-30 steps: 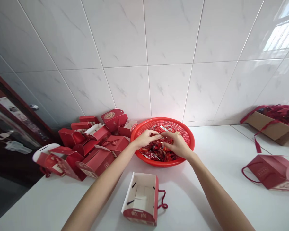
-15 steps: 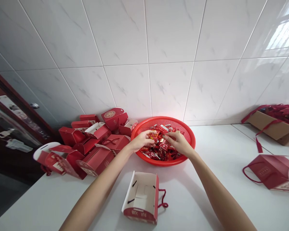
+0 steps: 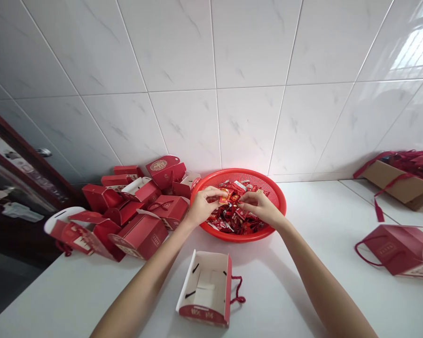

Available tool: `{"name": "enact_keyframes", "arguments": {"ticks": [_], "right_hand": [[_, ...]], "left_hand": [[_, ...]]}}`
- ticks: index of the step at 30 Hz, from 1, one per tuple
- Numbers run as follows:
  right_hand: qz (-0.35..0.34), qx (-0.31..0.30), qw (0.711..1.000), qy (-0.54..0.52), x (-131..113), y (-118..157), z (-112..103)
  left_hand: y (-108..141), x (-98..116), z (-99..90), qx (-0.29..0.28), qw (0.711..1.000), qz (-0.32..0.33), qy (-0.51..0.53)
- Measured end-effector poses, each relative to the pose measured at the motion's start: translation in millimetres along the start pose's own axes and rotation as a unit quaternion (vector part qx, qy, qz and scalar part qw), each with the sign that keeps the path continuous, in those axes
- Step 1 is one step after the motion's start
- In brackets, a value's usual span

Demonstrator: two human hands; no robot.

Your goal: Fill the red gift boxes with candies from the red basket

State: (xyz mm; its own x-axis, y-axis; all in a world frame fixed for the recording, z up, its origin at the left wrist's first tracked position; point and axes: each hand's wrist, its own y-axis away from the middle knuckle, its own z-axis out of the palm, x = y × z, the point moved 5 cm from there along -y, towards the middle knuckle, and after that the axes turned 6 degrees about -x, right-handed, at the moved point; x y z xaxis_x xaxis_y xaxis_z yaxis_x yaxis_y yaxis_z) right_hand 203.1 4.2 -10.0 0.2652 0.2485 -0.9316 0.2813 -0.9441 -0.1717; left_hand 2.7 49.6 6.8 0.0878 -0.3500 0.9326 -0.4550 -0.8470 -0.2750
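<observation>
Both my hands are over a red plastic basket (image 3: 245,238) that holds many small wrapped candies (image 3: 232,218), mostly red. At the left, my left hand (image 3: 204,205) pinches a red-and-yellow wrapped candy (image 3: 225,195) between thumb and fingers. My right hand (image 3: 261,206) is at the right of the pile with its fingertips drawn together; whatever lies between them is too small to make out. Nearer to me stands an open red gift box (image 3: 206,293), white inside, with a dark red cord handle on its right side.
Several red gift boxes (image 3: 137,234) are heaped at the left, by a dark door (image 3: 7,188) with keys. A lone red box (image 3: 391,251) sits at the right, in front of a cardboard box (image 3: 396,180) of dark red ribbons. A tiled wall (image 3: 183,126) backs the white table (image 3: 303,202).
My left hand has closed on a red-and-yellow candy and lifted it slightly. The right hand has stayed over the pile, its fingers shifted a little. The view has moved slightly.
</observation>
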Motion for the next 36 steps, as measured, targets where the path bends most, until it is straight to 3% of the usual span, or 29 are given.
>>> {"name": "enact_keyframes", "arguments": {"ticks": [5,13,21,27,31,36], "right_hand": [[-0.005,-0.028,1.000,-0.003,-8.6,2.8,3.2],[-0.018,-0.045,0.993,-0.111,-23.6,5.9,21.2],[-0.041,0.061,0.991,-0.114,-26.5,6.3,6.0],[-0.053,0.068,0.985,-0.148,-33.7,9.0,9.2],[-0.059,0.105,0.974,-0.192,-30.3,8.5,5.1],[-0.036,0.187,0.957,-0.220,-15.7,8.1,-11.0]], "left_hand": [[7.0,16.5,5.8,-0.017,0.984,0.129,-0.119],[14.0,31.0,21.5,-0.038,0.965,0.184,-0.184],[17.2,26.2,15.8,-0.008,0.994,0.068,-0.082],[16.3,22.4,23.3,-0.002,0.999,0.042,-0.004],[2.2,19.6,16.5,0.002,0.997,0.030,-0.069],[-43.1,-0.8,-8.0,0.016,0.980,-0.023,-0.199]]}}
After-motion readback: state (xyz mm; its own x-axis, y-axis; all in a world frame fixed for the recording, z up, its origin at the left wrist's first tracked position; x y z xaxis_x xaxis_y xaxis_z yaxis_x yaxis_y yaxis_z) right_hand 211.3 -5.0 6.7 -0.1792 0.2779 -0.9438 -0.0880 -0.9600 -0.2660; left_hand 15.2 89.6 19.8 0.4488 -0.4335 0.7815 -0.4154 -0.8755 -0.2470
